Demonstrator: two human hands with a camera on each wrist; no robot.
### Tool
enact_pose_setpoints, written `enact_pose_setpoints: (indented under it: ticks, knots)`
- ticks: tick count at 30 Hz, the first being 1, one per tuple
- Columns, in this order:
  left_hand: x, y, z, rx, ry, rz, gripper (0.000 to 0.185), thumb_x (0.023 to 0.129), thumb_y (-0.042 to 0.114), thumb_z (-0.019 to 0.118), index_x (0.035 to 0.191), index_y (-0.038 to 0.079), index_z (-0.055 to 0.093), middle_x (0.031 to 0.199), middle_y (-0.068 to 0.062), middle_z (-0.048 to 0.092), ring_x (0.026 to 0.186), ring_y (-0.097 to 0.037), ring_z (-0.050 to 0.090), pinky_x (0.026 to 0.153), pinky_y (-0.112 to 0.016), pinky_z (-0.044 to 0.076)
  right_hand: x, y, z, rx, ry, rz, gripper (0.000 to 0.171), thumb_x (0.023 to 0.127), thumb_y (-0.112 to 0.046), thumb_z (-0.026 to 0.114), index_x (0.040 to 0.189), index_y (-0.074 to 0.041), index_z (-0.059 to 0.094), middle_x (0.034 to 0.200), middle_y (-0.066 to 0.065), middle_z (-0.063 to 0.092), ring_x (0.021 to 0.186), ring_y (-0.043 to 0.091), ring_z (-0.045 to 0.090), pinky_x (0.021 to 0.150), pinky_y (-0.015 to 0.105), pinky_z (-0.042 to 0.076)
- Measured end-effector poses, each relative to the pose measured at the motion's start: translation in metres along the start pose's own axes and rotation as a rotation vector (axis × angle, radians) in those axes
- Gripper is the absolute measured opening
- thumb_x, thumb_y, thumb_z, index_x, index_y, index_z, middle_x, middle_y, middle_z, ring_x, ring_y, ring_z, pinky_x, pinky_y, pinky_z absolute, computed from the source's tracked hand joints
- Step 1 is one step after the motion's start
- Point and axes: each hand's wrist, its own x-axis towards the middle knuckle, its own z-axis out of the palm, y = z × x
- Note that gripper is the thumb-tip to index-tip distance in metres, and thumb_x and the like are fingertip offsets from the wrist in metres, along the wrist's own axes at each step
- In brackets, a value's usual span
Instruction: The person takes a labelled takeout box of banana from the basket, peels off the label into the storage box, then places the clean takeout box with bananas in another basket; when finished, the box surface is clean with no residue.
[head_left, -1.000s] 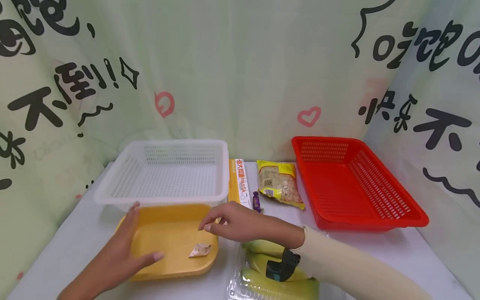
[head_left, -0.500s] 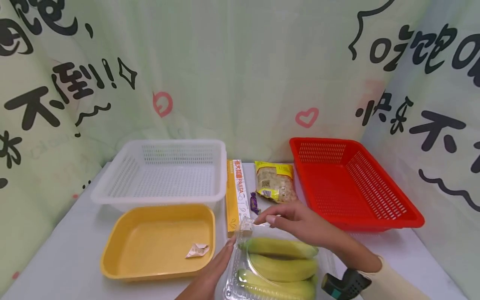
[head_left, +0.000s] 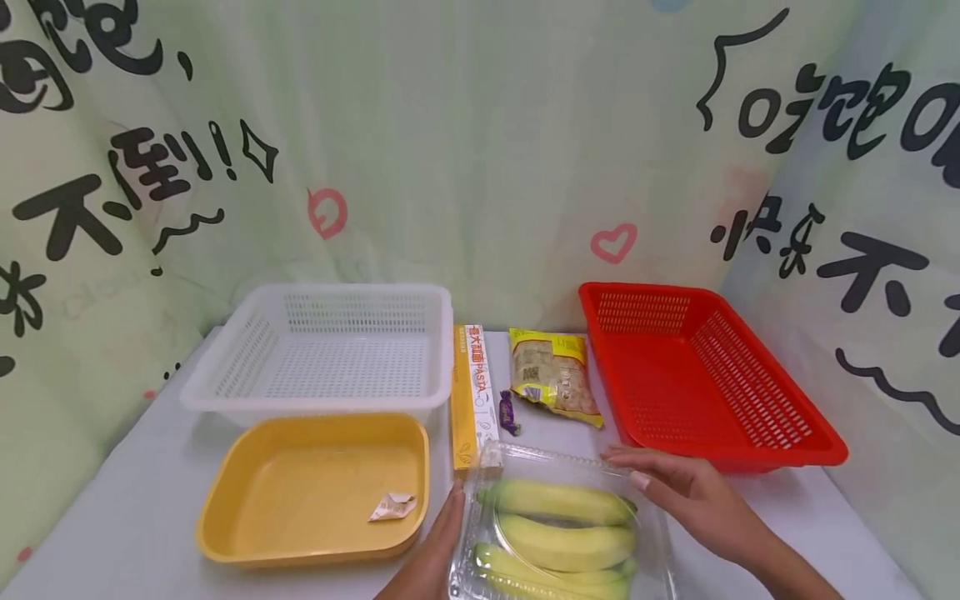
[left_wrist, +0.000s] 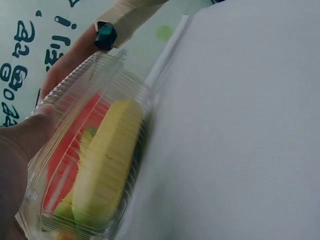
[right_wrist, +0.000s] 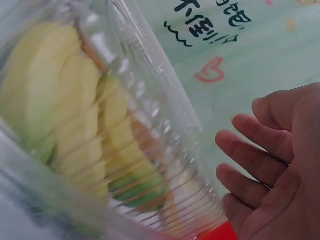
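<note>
Both hands flank the clear plastic clamshell box of yellow-green bananas (head_left: 558, 533), which sits on the white table (head_left: 150, 508) at the near edge, right of centre. Left hand (head_left: 435, 550) lies flat against the box's left wall, fingers straight and together, pressing the plastic without curling round it. Right hand (head_left: 686, 492) sits at the box's far right corner, fingers extended and relaxed, fingertips (head_left: 637, 479) at the lid's rim; whether they actually touch it cannot be told from the head view. The right wrist view shows that hand (right_wrist: 272, 170) with fingers loosely spread, just beside the ribbed transparent wall of the box (right_wrist: 115, 135), not closed on it. The left wrist view shows the left hand (left_wrist: 20, 165) against the box's end (left_wrist: 95, 165), with the bananas visible through the plastic.

Left of the box, a shallow yellow plastic tray (head_left: 225, 492) holds a small crumpled paper scrap (head_left: 392, 505). Behind the tray stands a white perforated plastic basket (head_left: 225, 367). A long orange-and-white pasta carton (head_left: 472, 392) lies between the basket and a yellow snack packet (head_left: 553, 375), with a small purple wrapped sweet (head_left: 509, 413) beside it. A red perforated plastic basket (head_left: 750, 450) occupies the far right.
</note>
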Motion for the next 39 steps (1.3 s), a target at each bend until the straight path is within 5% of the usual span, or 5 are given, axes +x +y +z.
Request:
enact_pose_setpoints:
  ticks: [12, 19, 24, 30, 39]
  knots:
    - [0.014, 0.020, 0.006, 0.018, 0.001, -0.235, 0.118, 0.076, 0.030, 0.084, 0.158, 0.015, 0.000, 0.160, -0.015, 0.000, 0.144, -0.036, 0.010, 0.112, -0.053, 0.015, -0.005, 0.036, 0.002, 0.082, 0.082, 0.288, 0.051, 0.096, -0.032, 0.062, 0.142, -0.011, 0.053, 0.140, 0.012, 0.052, 0.118, 0.027, 0.054, 0.085, 0.042, 0.055]
    - [0.015, 0.030, 0.000, -0.011, 0.003, -0.264, 0.114, 0.077, 0.033, 0.083, 0.158, 0.023, 0.003, 0.162, -0.006, 0.004, 0.145, -0.026, 0.009, 0.114, -0.036, 0.013, -0.001, 0.031, 0.007, 0.132, 0.117, 0.366, 0.044, 0.097, -0.029, 0.060, 0.138, -0.013, 0.057, 0.130, 0.010, 0.061, 0.104, 0.023, 0.059, 0.079, 0.037, 0.055]
    - [0.016, 0.044, -0.018, 0.006, 0.030, -0.157, 0.107, 0.079, 0.027, 0.082, 0.158, 0.017, 0.011, 0.162, -0.006, 0.010, 0.145, -0.025, 0.012, 0.113, -0.026, 0.016, 0.000, 0.012, 0.009, 0.186, 0.114, 0.404, 0.051, 0.094, -0.036, 0.063, 0.140, -0.015, 0.055, 0.131, 0.008, 0.060, 0.108, 0.024, 0.062, 0.082, 0.043, 0.056]
    - [0.017, 0.062, -0.042, 0.161, 0.085, 0.019, 0.105, 0.077, 0.021, 0.083, 0.157, 0.010, 0.015, 0.160, -0.011, 0.015, 0.144, -0.028, 0.019, 0.112, -0.024, 0.019, 0.005, -0.015, 0.007, 0.193, 0.124, 0.285, 0.052, 0.096, -0.038, 0.060, 0.144, -0.021, 0.050, 0.138, 0.008, 0.056, 0.117, 0.019, 0.058, 0.084, 0.042, 0.055]
    - [0.030, 0.079, -0.081, 0.097, 0.202, -0.129, 0.098, 0.080, 0.013, 0.079, 0.157, 0.026, 0.019, 0.159, -0.004, 0.021, 0.139, -0.028, 0.033, 0.099, -0.027, 0.043, 0.023, -0.040, 0.014, 0.289, 0.129, -0.233, 0.070, 0.097, -0.027, 0.057, 0.157, -0.023, 0.020, 0.160, 0.001, 0.023, 0.139, 0.011, 0.031, 0.091, 0.031, 0.050]
